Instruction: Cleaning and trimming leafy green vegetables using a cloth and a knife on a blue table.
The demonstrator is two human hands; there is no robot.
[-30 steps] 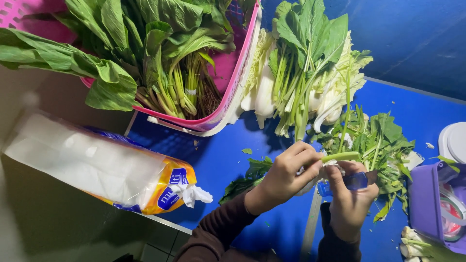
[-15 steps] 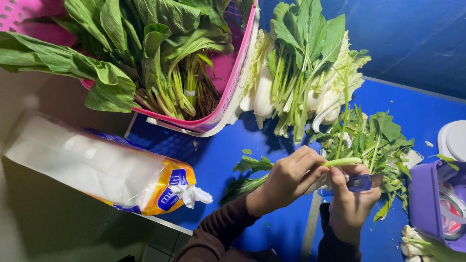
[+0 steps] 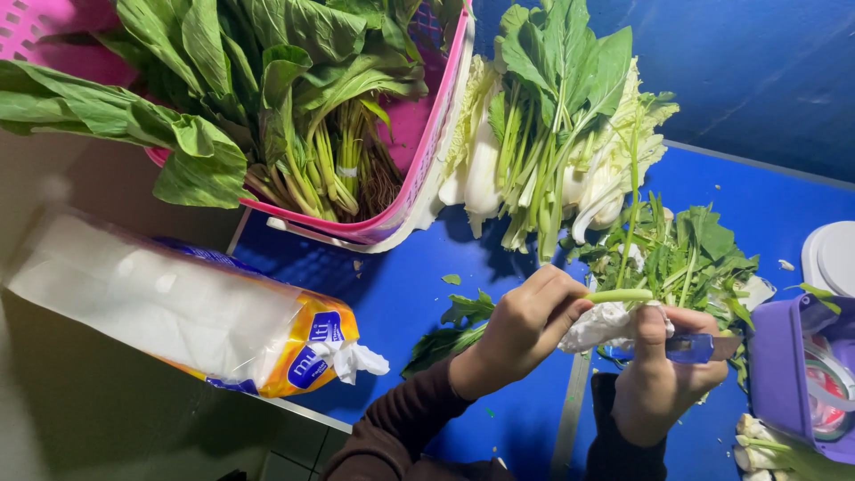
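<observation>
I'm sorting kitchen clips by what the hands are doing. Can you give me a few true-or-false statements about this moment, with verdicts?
1. The left hand holds a green stalk. True.
2. The right hand is empty. False: it grips a blue-handled tool.
3. The leafy greens lie in a pink basket. True.
4. The table top is red. False: it is blue.
5. A plastic-wrapped roll lies on the person's left. True.
</observation>
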